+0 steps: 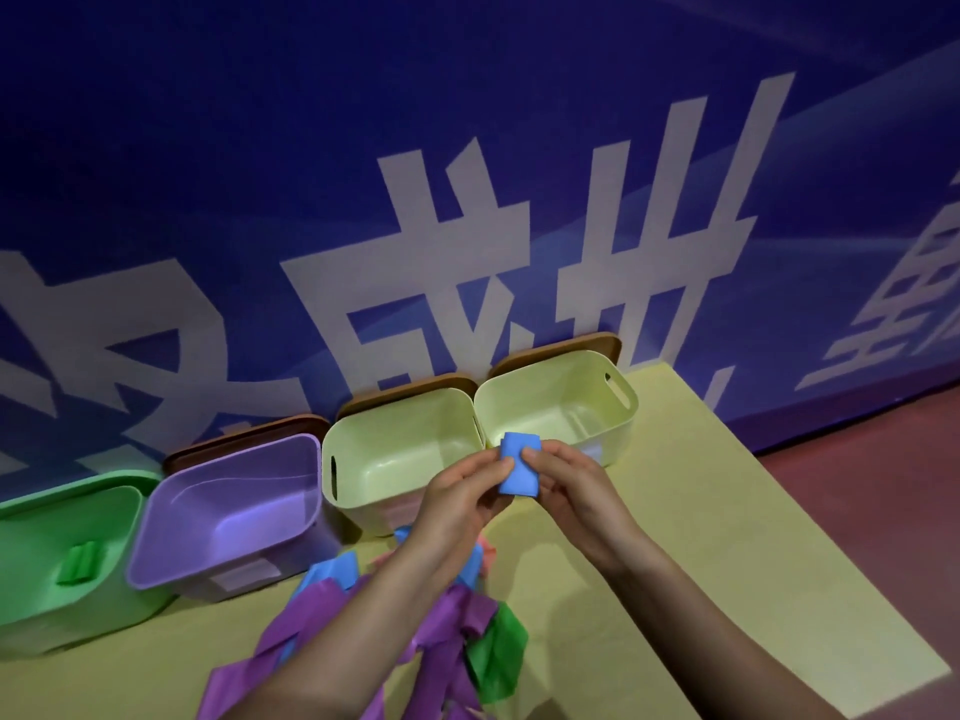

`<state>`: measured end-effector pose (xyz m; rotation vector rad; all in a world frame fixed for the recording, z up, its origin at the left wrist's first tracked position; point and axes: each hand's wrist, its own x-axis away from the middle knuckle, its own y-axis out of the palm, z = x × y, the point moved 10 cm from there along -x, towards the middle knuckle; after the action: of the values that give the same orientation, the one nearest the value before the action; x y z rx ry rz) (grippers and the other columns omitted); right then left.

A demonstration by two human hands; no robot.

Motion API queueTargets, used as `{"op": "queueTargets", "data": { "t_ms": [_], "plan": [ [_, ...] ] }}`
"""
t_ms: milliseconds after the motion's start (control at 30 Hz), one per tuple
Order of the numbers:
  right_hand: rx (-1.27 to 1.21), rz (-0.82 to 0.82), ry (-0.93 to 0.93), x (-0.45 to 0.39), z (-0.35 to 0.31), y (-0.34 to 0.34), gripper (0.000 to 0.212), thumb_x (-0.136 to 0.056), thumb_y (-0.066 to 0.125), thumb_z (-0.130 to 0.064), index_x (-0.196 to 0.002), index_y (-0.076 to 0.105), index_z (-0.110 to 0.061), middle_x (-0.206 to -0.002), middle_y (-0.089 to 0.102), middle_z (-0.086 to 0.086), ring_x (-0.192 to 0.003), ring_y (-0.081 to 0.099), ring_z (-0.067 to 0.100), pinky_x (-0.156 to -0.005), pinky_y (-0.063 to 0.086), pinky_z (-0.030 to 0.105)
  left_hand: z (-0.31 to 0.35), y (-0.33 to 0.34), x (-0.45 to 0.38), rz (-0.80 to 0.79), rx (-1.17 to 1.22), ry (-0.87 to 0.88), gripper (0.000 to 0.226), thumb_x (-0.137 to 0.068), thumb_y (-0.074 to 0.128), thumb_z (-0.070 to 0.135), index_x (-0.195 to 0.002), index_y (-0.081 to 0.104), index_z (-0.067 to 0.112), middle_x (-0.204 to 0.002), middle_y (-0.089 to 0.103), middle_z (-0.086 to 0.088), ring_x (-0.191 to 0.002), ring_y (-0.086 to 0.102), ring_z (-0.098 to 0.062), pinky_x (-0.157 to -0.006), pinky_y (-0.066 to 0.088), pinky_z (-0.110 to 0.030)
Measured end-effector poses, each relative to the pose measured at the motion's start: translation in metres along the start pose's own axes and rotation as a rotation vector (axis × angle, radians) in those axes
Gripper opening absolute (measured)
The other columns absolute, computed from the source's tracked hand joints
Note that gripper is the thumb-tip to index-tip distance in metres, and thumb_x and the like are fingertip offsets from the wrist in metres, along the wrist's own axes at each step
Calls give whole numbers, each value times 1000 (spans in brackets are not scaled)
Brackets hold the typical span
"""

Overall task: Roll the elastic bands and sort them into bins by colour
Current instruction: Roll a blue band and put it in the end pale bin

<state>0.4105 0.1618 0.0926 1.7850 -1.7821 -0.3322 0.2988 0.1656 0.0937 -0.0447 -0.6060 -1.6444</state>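
Observation:
Both hands hold a rolled blue elastic band (pixel 518 466) in the air, in front of the gap between two pale yellow bins. My left hand (pixel 462 493) pinches its left edge and my right hand (pixel 569 480) its right edge. Under my forearms lies a loose pile of bands (pixel 452 615): purple, green, blue and pink strips. Four open bins line the wall: a green bin (pixel 67 610) with a rolled green band (pixel 78 563) inside, a purple bin (pixel 171 517), a left yellow bin (pixel 353 439) and a right yellow bin (pixel 621 392).
The bins and bands rest on a yellow mat (pixel 701 537). Brown lids (pixel 561 350) stand behind the bins against a blue wall with large white characters (pixel 467 226). A dark red floor (pixel 883 485) shows to the right of the mat.

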Motion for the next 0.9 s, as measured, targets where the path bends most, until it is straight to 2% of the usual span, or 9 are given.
{"op": "queueTargets", "data": {
  "t_ms": [67,167,200,267,400,567,633,733,900],
  "plan": [
    [17,-27,41,-12,3,-4,29,-87,59,-7,-107,59,13,-96,64,22,-90,63,27,-81,52,32,-1,-1,-11,7,-12,-17,21,-89,60,3,-109,66,3,-93,73,-9,-82,70,-13,-69,54,-20],
    [125,51,73,-36,0,-21,11,-90,57,-2,-95,64,5,-78,65,12,-71,63,16,-64,52,20,-6,-9,-31,35,-37,-77,24,-91,60,13,-115,63,14,-102,72,-6,-92,68,-16,-74,54,-24],
    [173,93,88,-46,-3,-29,7,-90,58,-2,-85,62,-1,-67,58,8,-60,57,12,-56,48,17,-9,-15,-38,58,-37,-110,22,-91,61,17,-113,62,17,-105,71,-6,-94,66,-18,-76,53,-26],
    [319,196,113,-77,-6,-51,22,-89,61,-4,-69,53,-10,-58,40,1,-49,40,6,-46,39,13,-14,-33,-52,133,-56,-157,18,-92,61,21,-109,61,18,-104,68,-7,-93,62,-20,-77,51,-28],
    [641,335,200,-156,5,-92,23,-86,65,-3,-66,54,-8,-65,50,4,-58,51,12,-50,46,13,-14,-73,-83,325,-166,-134,22,-94,58,15,-114,62,9,-94,64,-7,-80,59,-16,-65,49,-22],
    [1051,257,453,-229,66,-121,25,-80,73,-11,-66,53,-8,-78,58,13,-75,59,26,-76,53,35,-4,-83,-129,325,-534,-52,28,-90,60,14,-118,61,12,-92,60,2,-80,58,-10,-73,50,-26],
    [1122,252,502,-243,81,-127,27,-79,75,-15,-67,52,-8,-74,59,11,-71,60,25,-70,53,33,-2,-83,-147,318,-709,-36,30,-88,64,22,-118,61,17,-98,61,3,-86,58,-11,-80,47,-28],
    [1231,167,536,-256,92,-118,26,-80,73,-16,-65,53,-8,-62,54,6,-52,52,16,-50,43,22,-5,-82,-168,317,-848,-29,34,-86,68,30,-116,61,17,-103,62,1,-87,56,-13,-77,42,-23],
    [1344,67,551,-272,111,-110,19,-80,74,-16,-88,63,-3,-79,59,9,-53,51,12,-45,41,19,-24,-84,-188,342,-764,-77,38,-84,71,30,-116,57,14,-88,60,7,-79,57,-10,-69,41,-21]
  ]
}}
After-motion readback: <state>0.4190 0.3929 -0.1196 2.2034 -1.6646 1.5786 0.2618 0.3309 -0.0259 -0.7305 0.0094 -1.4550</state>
